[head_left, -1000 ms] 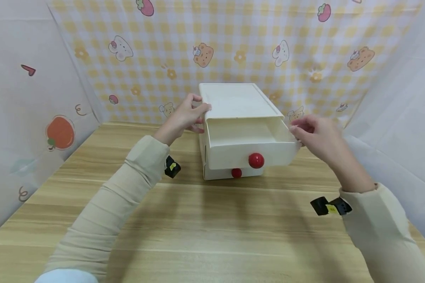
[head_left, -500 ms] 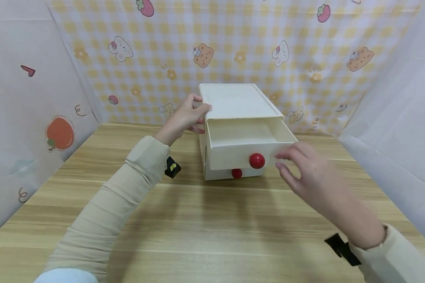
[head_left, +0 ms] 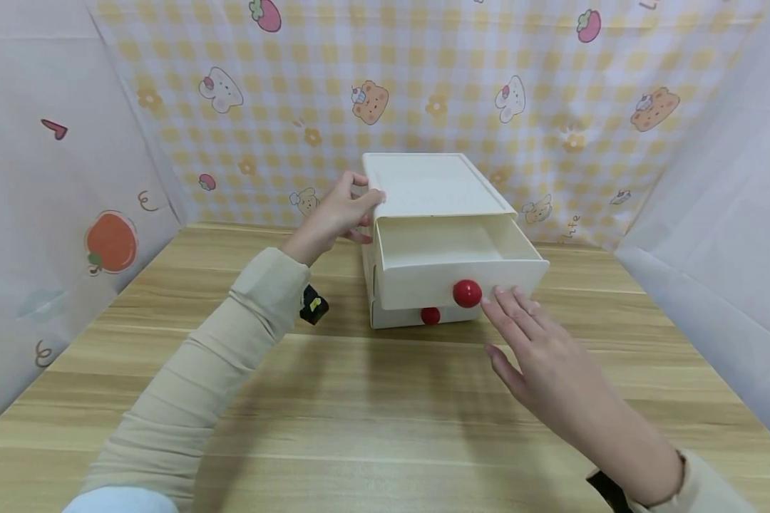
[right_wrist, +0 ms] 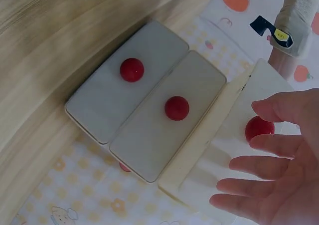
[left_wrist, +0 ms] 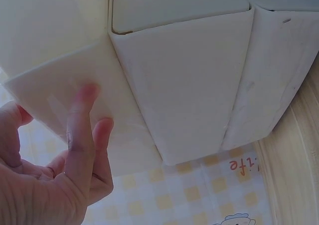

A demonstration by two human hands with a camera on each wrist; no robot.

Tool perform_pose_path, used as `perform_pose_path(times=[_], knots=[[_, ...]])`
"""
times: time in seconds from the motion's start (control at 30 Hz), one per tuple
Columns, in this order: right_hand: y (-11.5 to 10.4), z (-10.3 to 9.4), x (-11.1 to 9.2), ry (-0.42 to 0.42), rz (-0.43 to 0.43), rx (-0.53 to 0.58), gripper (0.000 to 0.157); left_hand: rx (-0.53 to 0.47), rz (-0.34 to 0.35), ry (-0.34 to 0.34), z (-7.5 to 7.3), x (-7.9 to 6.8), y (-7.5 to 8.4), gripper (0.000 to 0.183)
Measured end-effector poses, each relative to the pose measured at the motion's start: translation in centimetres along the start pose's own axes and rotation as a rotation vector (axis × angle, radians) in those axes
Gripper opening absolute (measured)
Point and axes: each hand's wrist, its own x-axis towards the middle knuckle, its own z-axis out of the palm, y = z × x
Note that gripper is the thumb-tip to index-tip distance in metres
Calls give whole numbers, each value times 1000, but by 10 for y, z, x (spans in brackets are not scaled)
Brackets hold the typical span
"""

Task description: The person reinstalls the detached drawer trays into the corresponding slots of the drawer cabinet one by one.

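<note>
A white drawer cabinet (head_left: 426,184) with round red knobs stands on the table. Its top drawer (head_left: 417,286) is pulled out, and no object shows inside. My left hand (head_left: 341,208) holds the cabinet's upper left edge, thumb at the top corner; in the left wrist view its fingertips press the side panel (left_wrist: 55,88). With fingers straight, my right hand (head_left: 545,360) lies at the drawer front, just right of the upper red knob (head_left: 467,293). Two lower drawers, one with a red knob (right_wrist: 177,108), appear pushed in within the right wrist view.
The wooden table (head_left: 359,434) extends in front of and beside the cabinet. A checked cloth (head_left: 436,64) hangs close behind it. White cloth walls (head_left: 719,235) flank both sides. Each wrist wears a dark camera mount (head_left: 313,305).
My right hand has moved from the drawer's right side round to its front, and its fingers have straightened. My left hand and the drawer stay in place.
</note>
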Motion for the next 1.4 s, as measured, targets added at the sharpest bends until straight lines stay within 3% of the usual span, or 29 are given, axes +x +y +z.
perform_pose_path(times=[0.53,0.67,0.77,1.17,1.4], knots=[[9,11,13,3,-11,23,69,-5,-7,5,-2,0,0,51],[12,14,18,-23,10,30,49,2,-6,4,-2,0,-1,52],[14,15,23,-52,30,31,60,6,-3,6,-2,0,-1,52],[29,27,39,-141,48,41,58,0,1,8,-2,-1,-1,51],[34,33,46,-138,49,46,58,0,1,7,-1,-1,0,51]])
